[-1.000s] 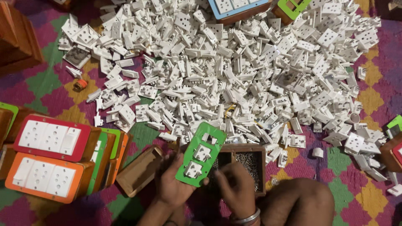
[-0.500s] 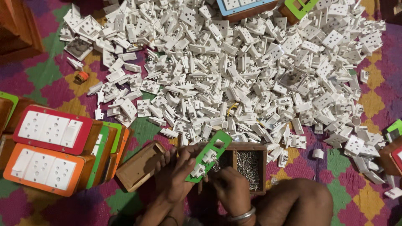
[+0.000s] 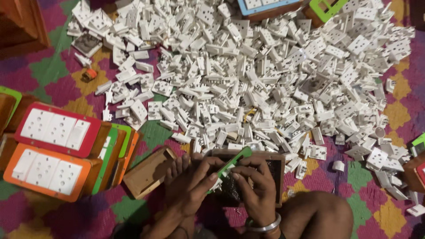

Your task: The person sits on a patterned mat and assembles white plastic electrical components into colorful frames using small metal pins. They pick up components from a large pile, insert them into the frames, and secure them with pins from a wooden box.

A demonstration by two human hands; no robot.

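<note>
Plate [image 3: 231, 162], green, is held edge-on btwn both hands over wooden box [image 3: 275, 160] at bottom centre: left hand [image 3: 191, 186] fingers closed on its lower end, right hand [image 3: 256, 186] fingers closed on its upper side, bangle [image 3: 264, 226] at wrist. Socket pile [image 3: 248, 75] is spread on mat [image 3: 53, 88] just beyond; red board [image 3: 55, 129] and orange board [image 3: 44, 170] are stacked well left.

A large heap of white socket modules [image 3: 265, 84] covers the patterned mat [image 3: 53, 88]. At left lie a red-framed switch plate [image 3: 55, 129] and an orange-framed switch plate [image 3: 44, 170]. An empty wooden box [image 3: 148, 171] sits beside them.
</note>
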